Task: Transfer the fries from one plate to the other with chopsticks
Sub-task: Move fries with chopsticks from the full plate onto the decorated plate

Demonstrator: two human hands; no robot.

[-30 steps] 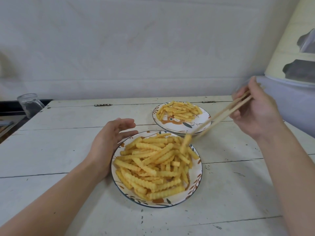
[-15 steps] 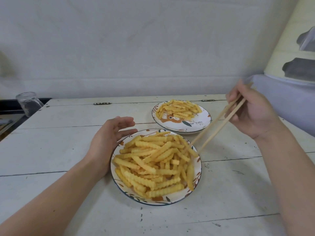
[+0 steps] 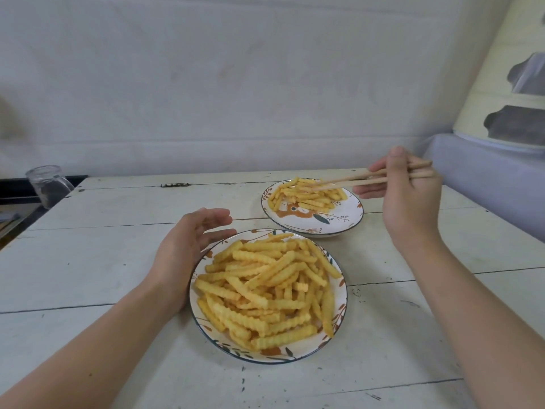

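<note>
On the white plank desk (image 3: 88, 261) we see 2 patterned plates: the near plate (image 3: 295, 356) heaped with crinkle-cut fries (image 3: 265, 287), and the far plate (image 3: 339, 224) carrying a much smaller pile of fries (image 3: 306, 196) toward its back half, with its painted centre showing bare. Our right hand (image 3: 410, 196) grips a pair of wooden chopsticks (image 3: 371, 180), thumb up and fingers wrapped around the shafts, and the tips reach into the far pile; whether a fry is pinched between them or has just been let go we cannot tell, since the tips merge with the heap. Our left hand (image 3: 188, 249) lies with fingers relaxed and spread, holding nothing, its palm side against the left rim of the near plate as if steadying it. We judge the transfer to be in its early part: a modest share sits on the far plate, while most of the fries wait on the near one. No fry lies on the bare boards that we can see. A clear glass jar (image 3: 48, 184) stands at the far left edge, well apart from the plates.
</note>
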